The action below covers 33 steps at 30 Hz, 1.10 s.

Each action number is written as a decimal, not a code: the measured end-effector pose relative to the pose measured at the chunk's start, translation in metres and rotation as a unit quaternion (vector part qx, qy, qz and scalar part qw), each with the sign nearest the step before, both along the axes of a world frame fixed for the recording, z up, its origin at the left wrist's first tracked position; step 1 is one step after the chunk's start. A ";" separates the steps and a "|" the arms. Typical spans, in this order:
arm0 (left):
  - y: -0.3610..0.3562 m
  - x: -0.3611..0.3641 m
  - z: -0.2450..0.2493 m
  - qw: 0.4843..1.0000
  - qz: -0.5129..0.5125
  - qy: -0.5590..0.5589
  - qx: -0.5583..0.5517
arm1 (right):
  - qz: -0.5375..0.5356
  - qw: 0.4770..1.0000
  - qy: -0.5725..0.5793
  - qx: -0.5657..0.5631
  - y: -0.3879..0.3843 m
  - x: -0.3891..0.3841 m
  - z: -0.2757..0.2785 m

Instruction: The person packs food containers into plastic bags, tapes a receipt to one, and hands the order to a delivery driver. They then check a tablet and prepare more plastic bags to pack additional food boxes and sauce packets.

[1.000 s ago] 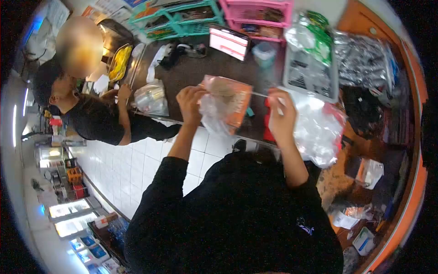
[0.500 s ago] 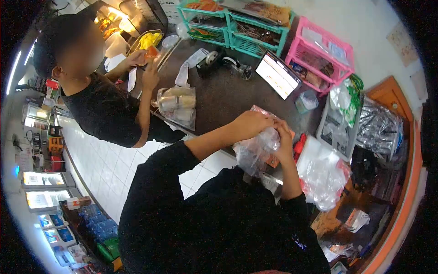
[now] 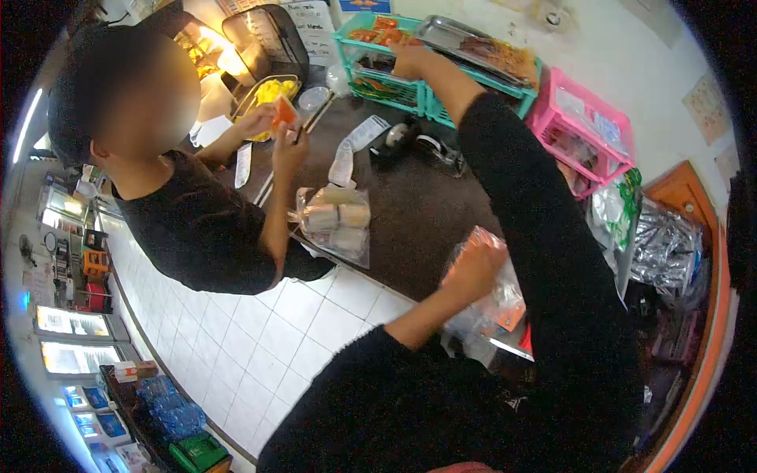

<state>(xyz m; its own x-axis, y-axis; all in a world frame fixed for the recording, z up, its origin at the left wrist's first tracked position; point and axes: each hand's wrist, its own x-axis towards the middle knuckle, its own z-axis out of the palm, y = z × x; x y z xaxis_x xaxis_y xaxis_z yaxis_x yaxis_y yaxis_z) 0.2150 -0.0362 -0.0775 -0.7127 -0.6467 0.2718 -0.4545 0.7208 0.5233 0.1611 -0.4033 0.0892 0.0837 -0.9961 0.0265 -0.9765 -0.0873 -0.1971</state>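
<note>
My left hand [image 3: 475, 272] is closed on a clear plastic bag [image 3: 505, 290] with an orange box [image 3: 511, 317] inside, over the dark counter's near edge. My right arm stretches forward across the counter. At its end my right hand [image 3: 410, 61] is at the top of a teal basket rack [image 3: 438, 108], beside orange-red sachets [image 3: 386, 24]. Its fingers are too small and partly hidden to tell whether they hold a sachet.
A person at left holds an orange packet [image 3: 284, 110]. On the counter [image 3: 426, 229] lie a bag of wrapped cups [image 3: 335, 221], a paper strip [image 3: 355, 150] and a black tape dispenser [image 3: 441, 154]. A metal tray [image 3: 453, 35] and pink basket [image 3: 587, 130] stand behind.
My right hand has left the bag and reached forward to the teal rack. My left hand stays on the bag. The view has shifted, and my right arm now covers the tablet.
</note>
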 end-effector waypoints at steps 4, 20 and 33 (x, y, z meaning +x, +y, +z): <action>0.014 0.013 -0.008 0.990 0.075 0.040 0.113 | -0.017 0.997 0.069 -0.029 -0.094 0.000 -0.036; -0.018 0.015 -0.031 0.699 0.090 0.213 0.676 | 0.033 0.933 -0.340 -0.116 0.461 -0.076 -0.136; 0.021 0.019 -0.022 0.665 0.096 0.342 0.657 | -0.306 0.786 -0.474 -0.255 0.475 -0.065 -0.200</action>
<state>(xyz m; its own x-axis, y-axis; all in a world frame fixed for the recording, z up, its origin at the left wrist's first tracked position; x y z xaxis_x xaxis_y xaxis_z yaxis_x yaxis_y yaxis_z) 0.2341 -0.0148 -0.1000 -0.5833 -0.7078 -0.3984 0.1963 -0.5988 0.7765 0.0960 0.0715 -0.1112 -0.7040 -0.6825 0.1966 -0.3023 0.0375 -0.9525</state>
